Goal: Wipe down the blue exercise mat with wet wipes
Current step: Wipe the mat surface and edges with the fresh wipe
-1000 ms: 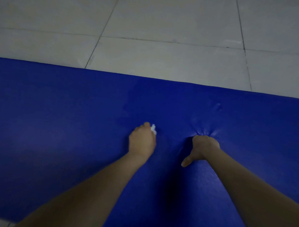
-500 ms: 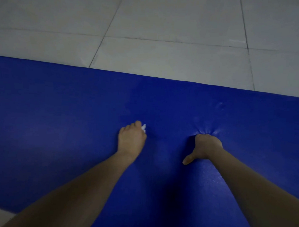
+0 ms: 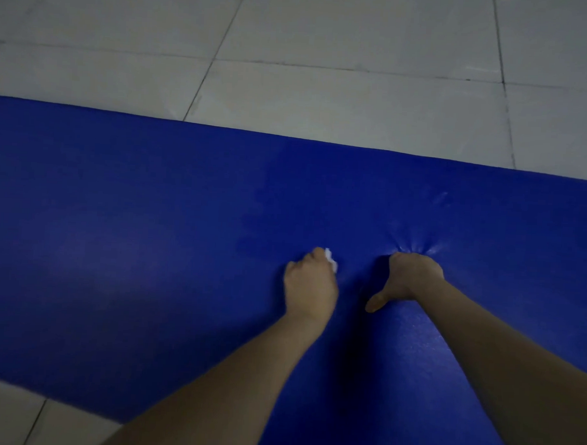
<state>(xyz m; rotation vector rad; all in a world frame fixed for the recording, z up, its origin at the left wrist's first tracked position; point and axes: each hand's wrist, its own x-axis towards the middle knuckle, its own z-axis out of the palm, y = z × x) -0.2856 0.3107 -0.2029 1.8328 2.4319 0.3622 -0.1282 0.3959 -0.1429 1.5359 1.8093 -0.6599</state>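
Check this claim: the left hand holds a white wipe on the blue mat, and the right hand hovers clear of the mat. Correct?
No. The head view shows the left hand holding a white wipe on the blue mat, but the right hand presses into the mat, puckering it.

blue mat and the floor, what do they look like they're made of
The blue mat looks like soft foam with a matte, finely grained skin: it dimples and creases around the right hand. The floor looks like smooth pale ceramic tile with thin dark grout lines, though stone is possible.
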